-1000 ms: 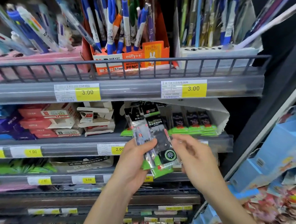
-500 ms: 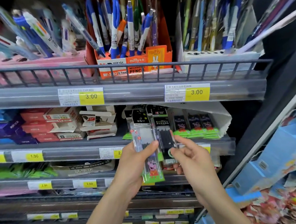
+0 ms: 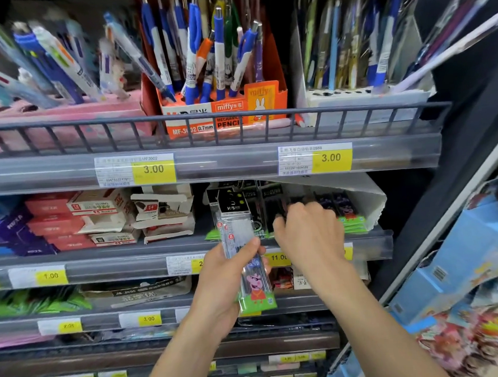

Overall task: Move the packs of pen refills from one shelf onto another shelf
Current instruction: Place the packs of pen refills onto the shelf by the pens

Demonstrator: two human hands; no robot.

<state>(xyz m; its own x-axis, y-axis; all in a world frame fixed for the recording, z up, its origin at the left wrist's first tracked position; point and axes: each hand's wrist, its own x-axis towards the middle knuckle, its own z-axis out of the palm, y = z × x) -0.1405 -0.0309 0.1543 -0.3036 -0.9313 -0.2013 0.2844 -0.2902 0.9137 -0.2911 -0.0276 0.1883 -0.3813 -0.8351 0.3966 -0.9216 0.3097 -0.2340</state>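
My left hand [image 3: 221, 280] grips a clear pack of pen refills [image 3: 248, 275] with a green foot and a cartoon pig, held upright in front of the middle shelf [image 3: 115, 254]. My right hand [image 3: 310, 234] reaches into the white box [image 3: 369, 198] on that shelf. Its fingers curl on the edge of a black refill pack [image 3: 258, 219] that stands among other packs. More packs with green feet [image 3: 350, 214] lean in the box to the right of my hand.
Above, a railed shelf [image 3: 209, 123] carries pen and pencil stands, among them an orange pencil box [image 3: 225, 111]. Red and white cartons [image 3: 80, 222] fill the middle shelf's left. Lower shelves hold green packs [image 3: 36, 302]. Blue boxes [image 3: 465, 265] stand at right.
My right hand has carried the black pack up and away from the left hand into the white box on the middle shelf. My left hand stays with the clear pack.
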